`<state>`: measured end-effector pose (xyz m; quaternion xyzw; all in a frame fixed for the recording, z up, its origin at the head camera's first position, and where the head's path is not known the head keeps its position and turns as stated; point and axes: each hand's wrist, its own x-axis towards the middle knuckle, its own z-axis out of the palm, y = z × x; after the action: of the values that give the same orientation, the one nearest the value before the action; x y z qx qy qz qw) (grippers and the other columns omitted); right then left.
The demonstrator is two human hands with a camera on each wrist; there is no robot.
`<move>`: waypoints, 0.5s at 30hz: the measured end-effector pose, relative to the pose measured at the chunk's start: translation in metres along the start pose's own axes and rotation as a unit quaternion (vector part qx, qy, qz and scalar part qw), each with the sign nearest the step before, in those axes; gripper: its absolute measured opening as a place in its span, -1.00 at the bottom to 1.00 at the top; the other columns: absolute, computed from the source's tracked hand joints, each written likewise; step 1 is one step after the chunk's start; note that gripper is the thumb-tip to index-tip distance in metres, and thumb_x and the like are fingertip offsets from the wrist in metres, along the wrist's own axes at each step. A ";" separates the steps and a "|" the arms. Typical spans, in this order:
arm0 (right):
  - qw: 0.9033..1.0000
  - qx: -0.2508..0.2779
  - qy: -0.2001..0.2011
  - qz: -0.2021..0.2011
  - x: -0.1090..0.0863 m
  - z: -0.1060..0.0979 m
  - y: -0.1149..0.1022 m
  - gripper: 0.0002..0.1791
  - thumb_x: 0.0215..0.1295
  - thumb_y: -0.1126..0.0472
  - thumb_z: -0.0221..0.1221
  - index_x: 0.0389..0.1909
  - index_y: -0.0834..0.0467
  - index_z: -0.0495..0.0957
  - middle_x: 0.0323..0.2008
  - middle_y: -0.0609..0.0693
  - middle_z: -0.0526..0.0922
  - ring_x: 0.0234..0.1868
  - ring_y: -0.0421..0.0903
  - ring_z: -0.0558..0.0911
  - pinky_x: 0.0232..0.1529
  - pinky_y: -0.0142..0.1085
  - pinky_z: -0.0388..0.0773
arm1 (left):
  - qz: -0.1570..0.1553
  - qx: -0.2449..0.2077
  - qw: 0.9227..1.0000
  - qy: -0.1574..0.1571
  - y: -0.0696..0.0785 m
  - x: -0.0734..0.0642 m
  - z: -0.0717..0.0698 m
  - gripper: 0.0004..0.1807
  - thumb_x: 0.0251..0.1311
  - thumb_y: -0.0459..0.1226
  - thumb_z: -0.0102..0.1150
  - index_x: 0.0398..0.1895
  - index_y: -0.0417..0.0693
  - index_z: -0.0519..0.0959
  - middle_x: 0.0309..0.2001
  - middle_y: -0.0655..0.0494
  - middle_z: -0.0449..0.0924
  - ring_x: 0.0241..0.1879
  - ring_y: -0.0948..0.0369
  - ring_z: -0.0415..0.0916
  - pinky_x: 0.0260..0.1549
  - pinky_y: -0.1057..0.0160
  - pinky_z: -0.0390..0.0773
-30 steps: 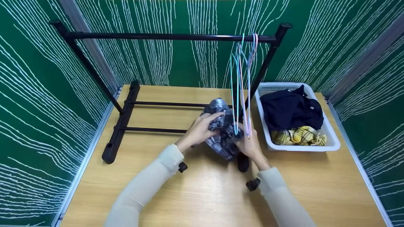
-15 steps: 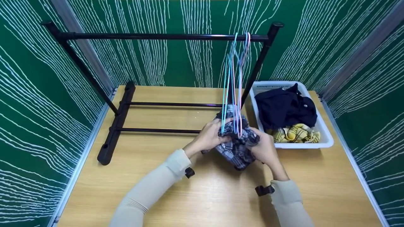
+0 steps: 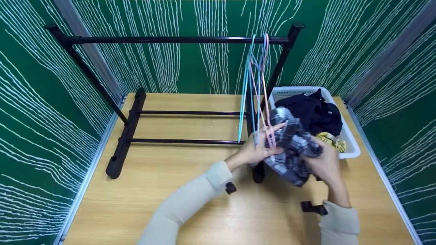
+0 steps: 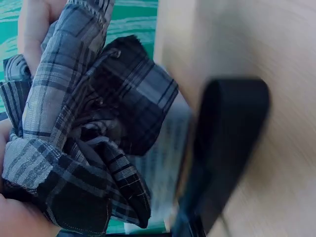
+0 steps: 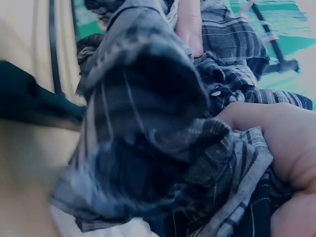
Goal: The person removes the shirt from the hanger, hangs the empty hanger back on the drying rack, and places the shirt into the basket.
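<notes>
Both hands hold a bunched grey, black and white plaid shirt (image 3: 289, 153) above the table, in front of the basket's left side. My left hand (image 3: 254, 149) grips the shirt's left part, behind the lower ends of the hangers. The right hand (image 3: 325, 163) grips its right side, blurred by motion. In the left wrist view, folds of the shirt (image 4: 74, 123) lie between fingers and thumb at the left edge. A rolled, open end of the shirt (image 5: 148, 108) fills the right wrist view, which also shows a small button. The fingers under the cloth are hidden.
Several thin blue and pink hangers (image 3: 244, 92) hang at the right end of a black rack's bar (image 3: 163, 39). At the right, a white basket (image 3: 354, 149) holds a navy garment (image 3: 315, 112) and a yellow plaid one (image 3: 335, 141). Green walls surround the wooden table (image 3: 204, 211).
Both hands have carried the plaid shirt rightward, from beneath the hangers to the basket's left side. The hangers have swung apart, and the shirt now covers part of the basket.
</notes>
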<state>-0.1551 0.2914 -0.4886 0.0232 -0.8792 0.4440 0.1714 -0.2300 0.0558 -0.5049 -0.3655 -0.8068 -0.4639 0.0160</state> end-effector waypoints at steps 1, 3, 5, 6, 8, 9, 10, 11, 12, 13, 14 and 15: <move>1.000 -0.005 0.008 0.002 0.001 -0.007 0.000 -0.45 0.00 0.55 0.38 0.12 0.32 0.72 -0.05 0.29 0.78 -0.14 -0.55 0.55 -0.03 -0.62 0.43 | -0.006 -0.014 1.000 0.003 0.004 0.005 0.006 -0.08 0.28 -0.05 0.50 0.66 0.14 0.27 0.18 -0.12 0.59 0.10 0.19 0.58 0.18 0.34 0.50; 0.999 -0.021 0.024 0.015 0.004 -0.021 0.001 -0.44 0.00 0.54 0.38 0.14 0.30 0.72 -0.05 0.26 0.77 -0.16 -0.54 0.54 -0.06 -0.62 0.42 | -0.018 -0.031 0.999 0.003 0.012 0.013 0.017 -0.07 0.30 -0.02 0.48 0.68 0.20 0.23 0.19 -0.10 0.54 0.01 0.21 0.57 0.05 0.38 0.54; 0.998 -0.039 0.042 0.030 0.007 -0.034 0.002 -0.46 0.02 0.53 0.38 0.12 0.28 0.73 -0.11 0.16 0.78 -0.22 -0.48 0.55 -0.12 -0.59 0.42 | -0.026 -0.025 0.999 0.006 0.019 0.021 0.028 -0.05 0.30 0.02 0.46 0.69 0.25 0.20 0.32 -0.12 0.45 0.07 0.19 0.55 0.07 0.38 0.53; 0.997 -0.046 0.052 0.035 0.009 -0.040 0.002 -0.52 0.02 0.52 0.38 0.05 0.31 0.74 -0.17 0.13 0.78 -0.27 -0.45 0.53 -0.16 -0.57 0.41 | -0.026 -0.021 0.999 0.007 0.022 0.026 0.033 -0.05 0.31 0.04 0.45 0.70 0.26 0.18 0.32 -0.13 0.43 0.07 0.18 0.55 0.06 0.38 0.54; 0.994 -0.065 0.076 0.047 0.013 -0.051 0.001 -0.65 0.03 0.48 0.38 -0.08 0.31 0.74 -0.31 -0.03 0.73 -0.34 -0.38 0.49 -0.22 -0.51 0.37 | -0.019 -0.015 1.000 0.008 0.029 0.035 0.041 -0.04 0.34 0.04 0.43 0.71 0.26 0.14 0.41 -0.18 0.35 0.20 0.14 0.51 0.15 0.34 0.54; 0.992 -0.070 0.089 0.050 0.015 -0.057 0.001 -0.68 0.03 0.47 0.38 -0.12 0.30 0.75 -0.35 -0.15 0.71 -0.35 -0.37 0.48 -0.23 -0.50 0.35 | -0.011 -0.012 1.000 0.010 0.032 0.041 0.044 -0.04 0.35 0.04 0.42 0.71 0.25 0.13 0.42 -0.20 0.34 0.25 0.11 0.50 0.21 0.30 0.53; 0.991 -0.074 0.105 0.050 0.018 -0.062 0.000 -0.72 0.04 0.47 0.37 -0.16 0.30 0.74 -0.39 -0.25 0.67 -0.36 -0.36 0.48 -0.23 -0.48 0.34 | -0.007 -0.013 1.000 0.013 0.035 0.046 0.048 -0.04 0.35 0.03 0.42 0.71 0.25 0.11 0.46 -0.24 0.30 0.33 0.08 0.45 0.28 0.25 0.49; 0.989 -0.075 0.122 0.049 0.021 -0.067 -0.001 -0.75 0.04 0.46 0.36 -0.20 0.30 0.73 -0.41 -0.36 0.61 -0.35 -0.37 0.48 -0.21 -0.47 0.33 | -0.003 -0.016 1.000 0.016 0.039 0.051 0.051 -0.04 0.36 0.03 0.41 0.72 0.25 0.10 0.46 -0.25 0.28 0.37 0.06 0.42 0.32 0.22 0.47; 0.986 -0.082 0.136 0.044 0.023 -0.072 -0.002 -0.77 0.06 0.44 0.35 -0.20 0.29 0.73 -0.41 -0.43 0.58 -0.34 -0.41 0.47 -0.20 -0.48 0.32 | 0.002 -0.017 1.000 0.019 0.042 0.056 0.054 -0.04 0.36 0.03 0.41 0.72 0.24 0.09 0.47 -0.25 0.26 0.41 0.06 0.38 0.35 0.20 0.43; 0.984 -0.084 0.153 0.039 0.026 -0.077 -0.002 -0.72 0.07 0.42 0.34 -0.15 0.26 0.76 -0.37 -0.52 0.55 -0.29 -0.48 0.48 -0.16 -0.51 0.31 | 0.006 -0.018 1.000 0.022 0.046 0.061 0.057 -0.04 0.37 0.03 0.40 0.72 0.25 0.08 0.48 -0.25 0.24 0.43 0.07 0.35 0.37 0.19 0.41; 0.981 -0.083 0.170 0.030 0.030 -0.081 -0.002 -0.69 0.08 0.41 0.35 -0.10 0.25 0.77 -0.32 -0.59 0.54 -0.24 -0.54 0.48 -0.11 -0.53 0.33 | 0.009 -0.020 0.999 0.027 0.049 0.066 0.060 -0.04 0.37 0.02 0.40 0.72 0.25 0.08 0.49 -0.25 0.23 0.45 0.08 0.33 0.38 0.19 0.39; 0.979 -0.081 0.187 0.021 0.034 -0.084 -0.002 -0.66 0.10 0.39 0.35 -0.05 0.24 0.78 -0.27 -0.60 0.56 -0.20 -0.58 0.49 -0.07 -0.56 0.35 | 0.013 -0.022 0.999 0.031 0.052 0.071 0.063 -0.04 0.37 0.02 0.40 0.72 0.25 0.08 0.50 -0.24 0.21 0.46 0.09 0.30 0.40 0.20 0.37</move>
<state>-0.1628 0.3597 -0.4304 -0.0931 -0.8650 0.3710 0.3249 -0.2308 0.1597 -0.4767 -0.3613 -0.7908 -0.4926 0.0393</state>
